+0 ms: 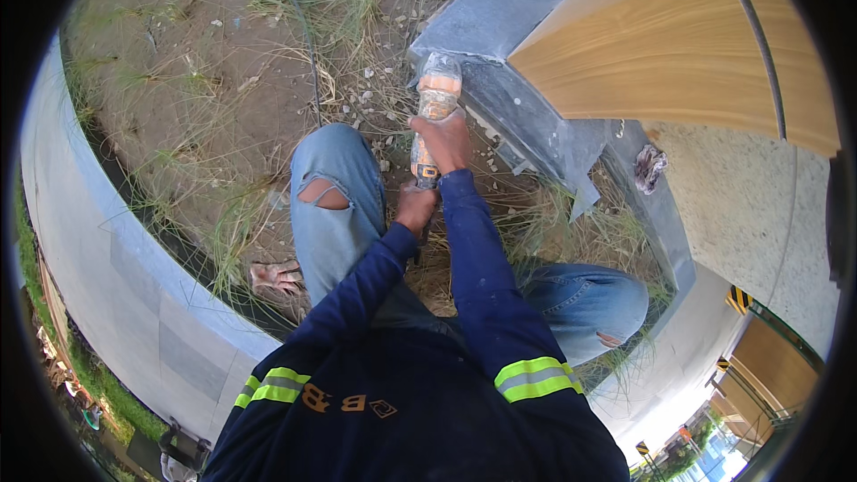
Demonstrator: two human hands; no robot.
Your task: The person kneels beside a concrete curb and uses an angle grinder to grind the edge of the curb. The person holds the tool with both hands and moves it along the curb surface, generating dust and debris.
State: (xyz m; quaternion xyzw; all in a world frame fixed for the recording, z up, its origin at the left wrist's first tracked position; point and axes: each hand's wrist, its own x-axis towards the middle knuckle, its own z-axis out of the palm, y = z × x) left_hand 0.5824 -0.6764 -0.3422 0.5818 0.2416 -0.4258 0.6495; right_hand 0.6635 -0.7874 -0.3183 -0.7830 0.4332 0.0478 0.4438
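An angle grinder (pixel 436 105) with a dusty orange body stretches away from me over the soil. My right hand (pixel 444 138) is wrapped round the middle of its body. Nearer to me, my left hand (pixel 416 207) is closed round its rear end. The grinder's pale, dust-covered head meets the corner of a blue-grey stone slab (pixel 495 13); the disc cannot be made out. A second slab (pixel 522 112) runs from that corner to the right. Both forearms are in dark blue sleeves.
My bent knees in torn jeans (pixel 335 165) flank the tool. A dark cable (pixel 308 36) crosses the grassy soil. A curved stone kerb (pixel 134 259) borders the left. Wood-patterned panelling (pixel 678 45) stands at right, near a crumpled rag (pixel 650 168). A glove-like thing (pixel 277 277) lies by my left knee.
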